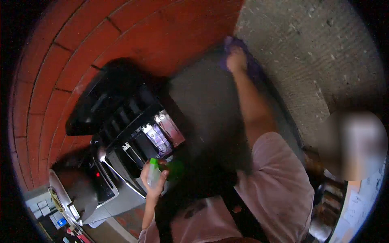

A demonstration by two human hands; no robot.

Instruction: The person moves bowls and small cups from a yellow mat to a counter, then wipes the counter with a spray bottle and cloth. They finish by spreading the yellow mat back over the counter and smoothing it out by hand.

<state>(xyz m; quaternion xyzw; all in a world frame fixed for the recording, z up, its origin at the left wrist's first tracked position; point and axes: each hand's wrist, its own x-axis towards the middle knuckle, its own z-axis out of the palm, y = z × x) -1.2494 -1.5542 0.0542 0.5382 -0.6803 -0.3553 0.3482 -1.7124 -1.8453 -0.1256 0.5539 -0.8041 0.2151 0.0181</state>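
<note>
My right hand [236,60] reaches far forward and grips a purple cloth [253,67], pressed near the far right edge of a dark flat surface [202,87]. Lower down, my left hand [157,182] is wrapped around what looks like a spray bottle with a green tip [153,161]. Its body is blurred and partly hidden by my fingers. Just beyond that hand lies an open black cash tray [135,137]. Metal clips hold purple notes [159,139] and reddish notes [172,129] in its compartments.
Left of the tray, a long-handled metal ladle [121,177] lies beside a black cooker [106,186] with a red light. A large metal pot [77,188] stands there. Red brick wall [162,36] and rough concrete [300,52] border the surface. A blurred patch covers the right side.
</note>
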